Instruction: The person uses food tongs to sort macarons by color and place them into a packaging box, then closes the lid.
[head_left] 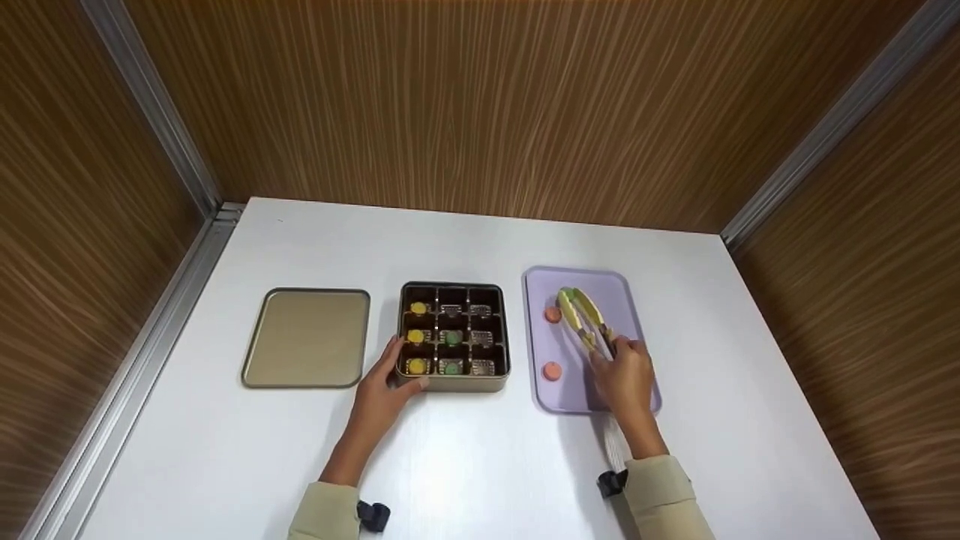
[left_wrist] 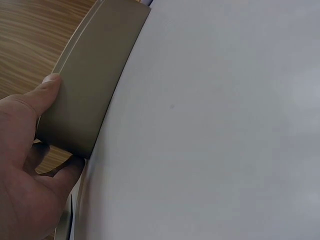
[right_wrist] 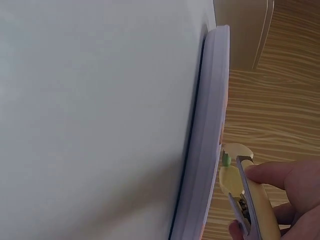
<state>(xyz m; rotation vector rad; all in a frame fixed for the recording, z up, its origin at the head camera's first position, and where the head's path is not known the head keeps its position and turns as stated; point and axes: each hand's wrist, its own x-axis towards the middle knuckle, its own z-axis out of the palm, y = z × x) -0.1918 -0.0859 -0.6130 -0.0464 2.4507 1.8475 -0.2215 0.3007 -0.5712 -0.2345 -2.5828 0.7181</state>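
My left hand (head_left: 379, 405) holds the near left corner of a bronze tin box (head_left: 465, 384), thumb along its front wall and fingers around the left side. Dark dividers split the box into compartments. Three yellow round pieces (head_left: 416, 337) fill the left column; green round pieces (head_left: 451, 367) sit in the middle column's middle and front compartments. Over a lilac tray (head_left: 544, 394), my right hand (head_left: 628, 375) grips yellow-tipped tongs (head_left: 571, 319). A green piece (right_wrist: 226, 160) shows between the tong tips in the right wrist view. Two salmon-coloured round pieces (head_left: 552, 371) lie on the tray's left side.
A flat bronze lid (head_left: 307, 337) lies left of the box on the white table (head_left: 465, 465). Wood-grain panels (head_left: 465, 112) enclose the back and both sides, with metal rails (head_left: 161, 112) along the corners.
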